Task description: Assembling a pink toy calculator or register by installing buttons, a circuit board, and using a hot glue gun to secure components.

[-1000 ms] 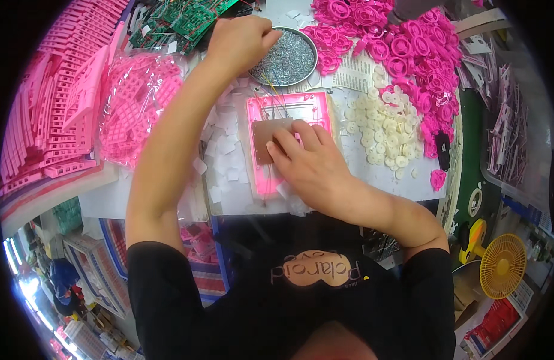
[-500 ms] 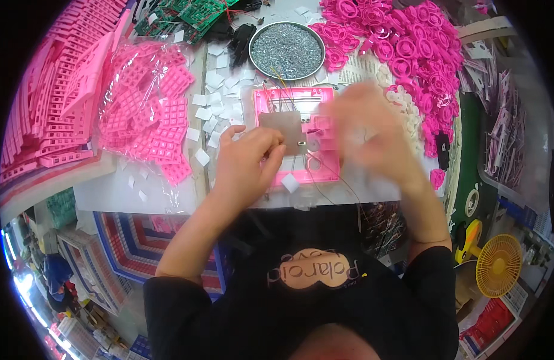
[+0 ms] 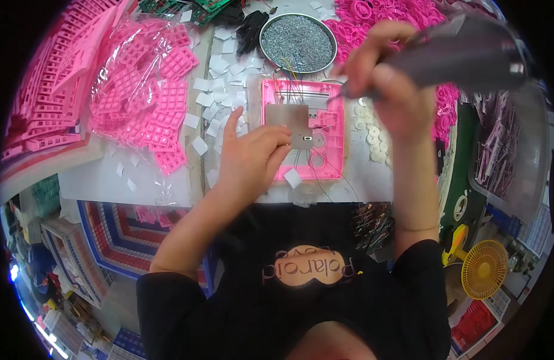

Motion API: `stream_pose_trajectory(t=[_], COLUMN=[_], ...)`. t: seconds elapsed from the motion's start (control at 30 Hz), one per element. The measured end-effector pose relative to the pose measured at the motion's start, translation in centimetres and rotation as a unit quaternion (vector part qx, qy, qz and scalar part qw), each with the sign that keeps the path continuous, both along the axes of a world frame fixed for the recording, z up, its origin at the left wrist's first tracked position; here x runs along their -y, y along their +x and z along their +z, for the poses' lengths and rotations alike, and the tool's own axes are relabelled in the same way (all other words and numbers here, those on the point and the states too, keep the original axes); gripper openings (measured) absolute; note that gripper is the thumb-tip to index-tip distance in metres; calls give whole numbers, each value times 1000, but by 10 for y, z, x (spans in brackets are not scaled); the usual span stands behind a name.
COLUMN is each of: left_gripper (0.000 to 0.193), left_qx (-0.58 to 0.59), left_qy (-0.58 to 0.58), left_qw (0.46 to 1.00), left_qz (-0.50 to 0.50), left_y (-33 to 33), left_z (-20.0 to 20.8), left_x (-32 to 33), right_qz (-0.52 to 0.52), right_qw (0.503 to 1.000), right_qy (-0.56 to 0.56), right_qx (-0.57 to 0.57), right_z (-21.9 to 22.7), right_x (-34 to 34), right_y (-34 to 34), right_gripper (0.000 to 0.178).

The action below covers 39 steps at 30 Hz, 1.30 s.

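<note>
In front of me a pink plastic housing (image 3: 333, 162) lies on the bench, with thin wires running out of it. A flat grey metal plate (image 3: 295, 120) rests over its middle. My left hand (image 3: 248, 153) holds the plate's left side with bent fingertips, one finger sticking up apart. My right hand (image 3: 394, 90) is wrapped around a dark, blurred power screwdriver (image 3: 457, 57), raised to the right of the housing. The tool's tip points left toward the housing's upper right; whether it touches anything cannot be made out.
A round metal tray (image 3: 298, 45) of small screws stands behind the housing. Pink keypads (image 3: 151, 96) in clear plastic and stacked pink frames (image 3: 67, 78) lie left. White paper squares (image 3: 214, 99) are scattered beside it. White discs (image 3: 376, 135) and pink rings (image 3: 448, 120) lie right.
My right hand, a blur before, has moved up and now shows the dark power screwdriver in its grip. The left hand stays on the metal plate. The whole view has shifted slightly.
</note>
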<state>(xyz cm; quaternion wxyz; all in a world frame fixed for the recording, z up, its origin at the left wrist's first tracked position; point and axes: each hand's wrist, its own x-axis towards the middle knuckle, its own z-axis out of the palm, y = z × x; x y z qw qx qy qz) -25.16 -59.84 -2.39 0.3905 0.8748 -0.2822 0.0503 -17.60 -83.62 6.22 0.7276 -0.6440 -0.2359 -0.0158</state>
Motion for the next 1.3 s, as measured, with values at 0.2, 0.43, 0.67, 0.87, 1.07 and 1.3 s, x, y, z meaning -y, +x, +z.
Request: stream_pose_trajectory(t=[0.2, 0.43, 0.67, 0.87, 1.07, 1.3], left_gripper=[9, 11, 39, 95, 94, 83], left_qx=[4, 5, -4, -50, -44, -49], left_qy=[-18, -43, -21, 9, -34, -18], left_qw=[1000, 999, 1000, 998, 998, 998], left_qz=[3, 12, 5, -35, -33, -44], left_y=[2, 3, 3, -3, -4, -2], left_z=[-2, -5, -3, 7, 4, 6], left_x=[0, -1, -3, -11, -10, -10], right_qz=[42, 44, 50, 33, 37, 45], right_qw=[975, 980, 987, 998, 996, 986], right_qy=[220, 189, 150, 54, -64, -151], right_qx=[-12, -44, -36, -7, 41, 46], right_z=[-25, -32, -35, -45, -50, -69], right_x=[-54, -58, -61, -58, -59, -53], right_y=[-51, -50, -52, -56, -59, -63], right_gripper=[34, 31, 29, 27, 23, 27])
